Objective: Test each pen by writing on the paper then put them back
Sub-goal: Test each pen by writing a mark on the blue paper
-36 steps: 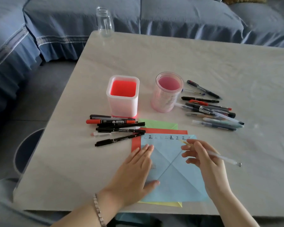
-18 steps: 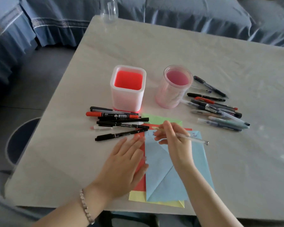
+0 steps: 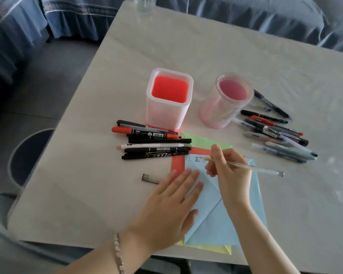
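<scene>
A light blue paper (image 3: 212, 218) lies on top of red, green and yellow sheets near the table's front edge, with a row of written characters along its top. My right hand (image 3: 228, 175) pinches a clear pen (image 3: 261, 169) with its tip on the paper's upper left part. My left hand (image 3: 170, 206) lies flat, fingers straight, pressing the paper's left edge. A small dark pen cap (image 3: 149, 178) lies on the table left of my left hand. Several black and red markers (image 3: 152, 143) lie left of the paper. Several more pens (image 3: 275, 133) lie at the right.
A square white holder with a red inside (image 3: 168, 99) and a round clear pink holder (image 3: 226, 101) stand behind the paper, both without pens. A clear glass jar (image 3: 145, 4) stands at the table's far edge. A blue sofa surrounds the table; a dark stool sits at the left.
My right hand moved the pen from the paper's upper right to its upper left. My left hand shifted slightly; the dark cap beside it is now in sight. The camera came closer.
</scene>
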`<state>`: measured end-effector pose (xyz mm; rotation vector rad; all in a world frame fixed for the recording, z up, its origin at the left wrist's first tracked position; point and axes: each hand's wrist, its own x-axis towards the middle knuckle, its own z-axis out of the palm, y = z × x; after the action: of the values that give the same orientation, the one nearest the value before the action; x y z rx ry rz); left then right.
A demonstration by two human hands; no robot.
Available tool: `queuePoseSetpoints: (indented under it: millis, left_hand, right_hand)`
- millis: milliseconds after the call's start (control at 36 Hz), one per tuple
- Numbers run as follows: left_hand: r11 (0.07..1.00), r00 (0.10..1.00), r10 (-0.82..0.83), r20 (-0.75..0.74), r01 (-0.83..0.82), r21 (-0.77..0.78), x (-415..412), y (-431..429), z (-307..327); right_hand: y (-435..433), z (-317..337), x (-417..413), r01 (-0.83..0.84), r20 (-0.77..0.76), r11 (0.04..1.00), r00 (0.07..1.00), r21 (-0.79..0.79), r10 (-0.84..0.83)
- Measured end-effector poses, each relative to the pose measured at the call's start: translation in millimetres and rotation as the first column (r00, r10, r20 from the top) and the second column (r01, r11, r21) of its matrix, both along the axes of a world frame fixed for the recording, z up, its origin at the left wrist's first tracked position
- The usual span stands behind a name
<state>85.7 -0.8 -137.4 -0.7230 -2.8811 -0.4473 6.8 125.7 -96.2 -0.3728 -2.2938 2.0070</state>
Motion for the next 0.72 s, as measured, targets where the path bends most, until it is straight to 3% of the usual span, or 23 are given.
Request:
queuePoseSetpoints:
  millis: [194, 333, 722]
  left_hand:
    - [0.998, 0.995, -0.002, 0.102, -0.004, 0.057, -1, 5, -8]
    - [0.992, 0.995, 0.005, 0.103, -0.018, 0.123, -1, 5, -7]
    - [0.981, 0.988, 0.018, 0.152, -0.047, 0.190, -3, 3, -4]
  right_hand:
    - [-13, -17, 0, 0.057, -0.009, 0.990, 0.998, 0.131, -0.056]
    - [-17, -27, -2, 0.106, -0.102, 0.963, 0.991, 0.246, -0.083]
    - [-20, -31, -3, 0.080, -0.117, 0.954, 0.992, 0.288, -0.048]
